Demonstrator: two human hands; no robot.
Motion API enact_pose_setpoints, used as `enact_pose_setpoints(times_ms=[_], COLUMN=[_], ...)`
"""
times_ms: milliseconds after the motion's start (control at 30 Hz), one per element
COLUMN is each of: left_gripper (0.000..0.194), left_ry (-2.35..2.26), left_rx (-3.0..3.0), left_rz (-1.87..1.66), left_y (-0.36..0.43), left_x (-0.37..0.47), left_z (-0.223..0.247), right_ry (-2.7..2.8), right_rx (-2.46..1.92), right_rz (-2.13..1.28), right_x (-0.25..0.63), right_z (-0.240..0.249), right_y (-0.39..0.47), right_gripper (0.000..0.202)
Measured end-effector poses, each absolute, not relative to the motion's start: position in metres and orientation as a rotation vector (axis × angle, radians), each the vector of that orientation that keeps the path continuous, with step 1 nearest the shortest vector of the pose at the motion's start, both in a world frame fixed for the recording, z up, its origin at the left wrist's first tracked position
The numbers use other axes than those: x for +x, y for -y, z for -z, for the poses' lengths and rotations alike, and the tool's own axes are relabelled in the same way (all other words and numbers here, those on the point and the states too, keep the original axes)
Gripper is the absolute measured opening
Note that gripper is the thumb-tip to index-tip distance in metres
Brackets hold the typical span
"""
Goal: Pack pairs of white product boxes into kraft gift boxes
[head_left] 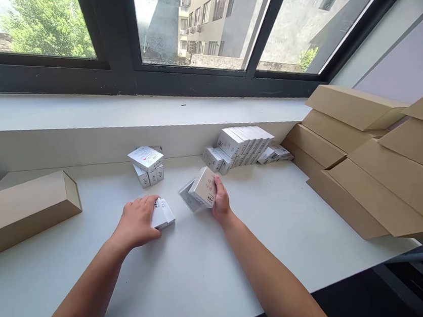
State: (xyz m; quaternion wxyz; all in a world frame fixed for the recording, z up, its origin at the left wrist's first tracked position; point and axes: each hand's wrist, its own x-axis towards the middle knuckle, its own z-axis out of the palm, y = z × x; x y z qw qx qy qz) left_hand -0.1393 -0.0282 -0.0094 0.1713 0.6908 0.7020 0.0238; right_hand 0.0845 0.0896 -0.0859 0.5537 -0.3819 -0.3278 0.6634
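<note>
My left hand is closed around a pair of small white boxes that stand side by side on the white table. To its right, my right hand grips another white box with printing on its face, tilted and held above the tabletop. A second pale, flat piece shows behind that box; it is blurred, and I cannot tell whether it is a separate box. Beyond my left hand is a small stack of white boxes, one lying flat across several upright ones.
Rows of white boxes stand against the ledge at the back. Large brown cardboard boxes are piled on the right, and one long brown box lies at the left. A dark-framed window is behind the white table.
</note>
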Motion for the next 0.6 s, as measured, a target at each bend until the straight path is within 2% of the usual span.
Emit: enact_pose_setpoints(times_ms=[133, 233, 333, 533, 600], left_gripper=[0.079, 0.079, 0.078, 0.075, 0.075], left_ry=[-1.996, -1.987, -1.984, -1.982, -1.98], left_rx=[1.97, 1.983, 1.984, 1.974, 1.974], left_rz=[-0.089, -0.093, -0.102, -0.144, -0.15], left_y=[0.028, 0.028, 0.029, 0.031, 0.031], left_x=[-0.14, -0.141, -0.141, -0.142, -0.142], left_z=[0.011, 0.012, 0.013, 0.014, 0.014], right_ry=[1.152, 1.334, 1.326, 1.001, 0.887], right_rx=[-0.903, -0.937, -0.955, -0.957, -0.961], right_rz=[-2.02, -2.117, -1.97, -1.254, -1.157], right_x=[0.104, 0.115, 0.115, 0.113, 0.116], right_z=[0.075, 0.069, 0.07, 0.078, 0.077], right_y=[-0.091, -0.09, -0.091, -0.104, -0.108], right_gripper=[0.05, 0.048, 0.046, 0.047, 0.046])
